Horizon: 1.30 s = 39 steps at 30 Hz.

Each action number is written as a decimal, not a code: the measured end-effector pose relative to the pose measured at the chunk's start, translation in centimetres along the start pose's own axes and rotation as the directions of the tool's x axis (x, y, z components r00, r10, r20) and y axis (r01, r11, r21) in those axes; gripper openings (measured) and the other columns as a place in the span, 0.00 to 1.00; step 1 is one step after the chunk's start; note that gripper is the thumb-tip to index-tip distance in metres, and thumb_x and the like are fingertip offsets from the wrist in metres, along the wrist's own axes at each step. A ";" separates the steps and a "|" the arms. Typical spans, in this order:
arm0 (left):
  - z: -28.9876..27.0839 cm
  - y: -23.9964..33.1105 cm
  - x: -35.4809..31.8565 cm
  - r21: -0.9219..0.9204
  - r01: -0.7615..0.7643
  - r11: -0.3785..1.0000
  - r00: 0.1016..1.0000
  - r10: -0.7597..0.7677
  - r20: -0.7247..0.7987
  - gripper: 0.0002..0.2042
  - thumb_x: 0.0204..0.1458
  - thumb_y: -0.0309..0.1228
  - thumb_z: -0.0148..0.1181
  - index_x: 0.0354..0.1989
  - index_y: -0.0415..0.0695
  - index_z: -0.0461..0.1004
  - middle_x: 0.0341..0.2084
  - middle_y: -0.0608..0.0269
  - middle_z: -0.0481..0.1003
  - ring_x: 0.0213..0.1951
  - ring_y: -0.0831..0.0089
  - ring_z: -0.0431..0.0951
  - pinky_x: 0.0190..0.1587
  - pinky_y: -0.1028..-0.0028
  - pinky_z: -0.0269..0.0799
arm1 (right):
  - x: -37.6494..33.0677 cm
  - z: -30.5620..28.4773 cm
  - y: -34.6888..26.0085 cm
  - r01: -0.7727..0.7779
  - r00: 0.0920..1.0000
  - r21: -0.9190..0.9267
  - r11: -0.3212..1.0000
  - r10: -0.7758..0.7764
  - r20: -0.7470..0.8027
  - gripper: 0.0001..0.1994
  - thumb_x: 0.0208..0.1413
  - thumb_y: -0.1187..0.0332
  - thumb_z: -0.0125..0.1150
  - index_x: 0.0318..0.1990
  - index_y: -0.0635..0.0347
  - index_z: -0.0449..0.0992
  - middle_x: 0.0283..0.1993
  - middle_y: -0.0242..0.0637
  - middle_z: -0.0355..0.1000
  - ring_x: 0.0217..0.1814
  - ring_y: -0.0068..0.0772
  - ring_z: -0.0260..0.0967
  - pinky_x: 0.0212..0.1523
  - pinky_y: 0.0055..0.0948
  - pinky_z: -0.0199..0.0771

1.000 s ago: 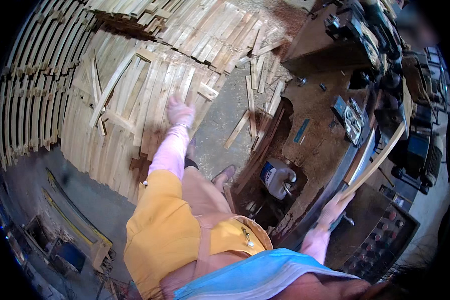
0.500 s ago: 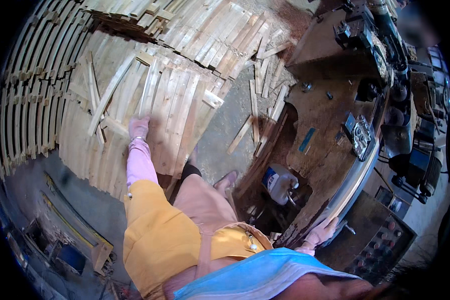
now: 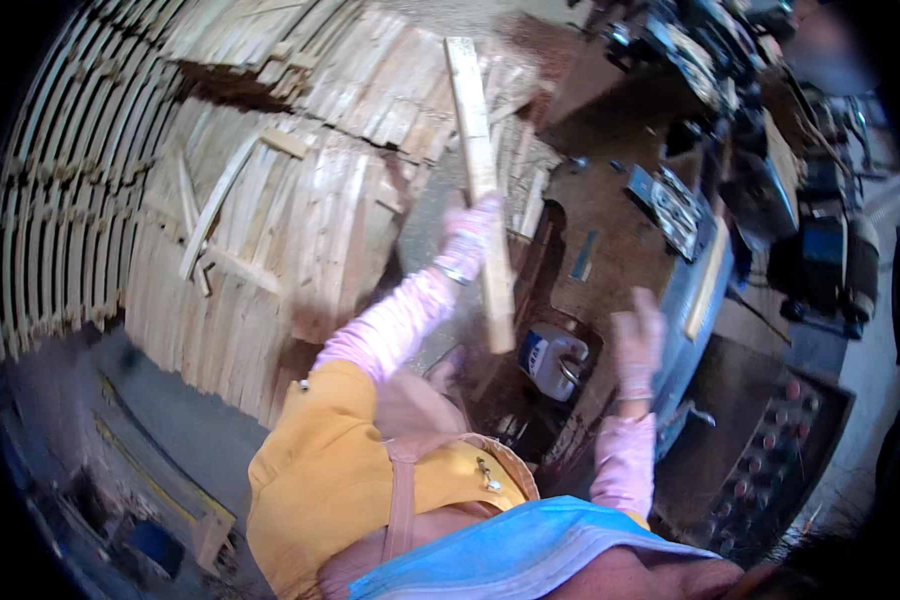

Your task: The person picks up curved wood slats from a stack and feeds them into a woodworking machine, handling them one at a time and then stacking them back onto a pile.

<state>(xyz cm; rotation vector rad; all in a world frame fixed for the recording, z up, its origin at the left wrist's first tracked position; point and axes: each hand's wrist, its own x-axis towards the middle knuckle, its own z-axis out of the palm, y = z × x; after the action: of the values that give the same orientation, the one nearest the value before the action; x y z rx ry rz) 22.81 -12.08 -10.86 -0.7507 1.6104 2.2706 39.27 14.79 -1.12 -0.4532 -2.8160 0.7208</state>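
Note:
My left hand [image 3: 467,238] is closed around the middle of a pale wooden slat [image 3: 475,110]. The slat is lifted off the stack and hangs over the floor between the wood pile and the machine. Its lower end comes close to a white plastic jug [image 3: 548,362]. My right hand [image 3: 638,345], somewhat blurred, hovers over the near edge of the brown machine table [image 3: 595,290]. Its fingers are stretched out with nothing in them. To its right, a second wooden strip [image 3: 708,280] lies on the machine's metal rail, apart from the hand.
Stacked wooden slats [image 3: 300,250] fill the left, with loose pieces on top. Curved strips [image 3: 60,200] are piled at far left. A metal fixture [image 3: 675,210] sits on the machine table. A control box with several buttons [image 3: 760,460] stands at the lower right.
My left hand has moved right from the stack, now carrying a slat. My right hand has let go of the strip on the rail and lifted up and leftward.

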 end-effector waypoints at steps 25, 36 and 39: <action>-9.7 -14.3 -9.7 0.806 -0.028 0.592 0.821 -0.446 0.356 0.33 0.56 0.48 0.62 0.64 0.37 0.70 0.60 0.41 0.74 0.63 0.50 0.73 0.65 0.62 0.67 | -18.2 -4.2 8.3 -0.491 0.662 0.039 0.870 0.402 -0.633 0.28 0.64 0.65 0.63 0.69 0.65 0.68 0.59 0.54 0.74 0.56 0.49 0.73 0.57 0.40 0.76; 0.7 -14.9 -6.4 0.709 -0.277 0.648 0.824 -0.218 0.522 0.28 0.57 0.48 0.61 0.59 0.39 0.75 0.57 0.44 0.77 0.60 0.50 0.76 0.63 0.61 0.69 | -8.5 -1.4 14.7 -0.125 0.633 0.067 0.990 0.132 -0.763 0.24 0.68 0.64 0.60 0.65 0.69 0.69 0.59 0.49 0.74 0.52 0.37 0.72 0.53 0.34 0.75; -5.5 -14.3 -1.2 0.823 -0.160 0.546 0.920 -0.219 0.324 0.33 0.56 0.48 0.62 0.64 0.36 0.70 0.62 0.41 0.73 0.64 0.51 0.73 0.68 0.62 0.65 | -20.1 -4.9 9.9 -0.298 0.913 -0.194 0.935 0.220 -0.343 0.15 0.67 0.69 0.58 0.55 0.70 0.79 0.54 0.55 0.75 0.54 0.52 0.72 0.55 0.43 0.71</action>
<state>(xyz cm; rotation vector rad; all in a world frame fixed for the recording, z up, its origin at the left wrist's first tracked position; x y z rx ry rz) 32.27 -12.02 -23.03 -0.0363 2.1073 1.1726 61.69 18.36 -4.08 -0.9146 -2.5683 0.3059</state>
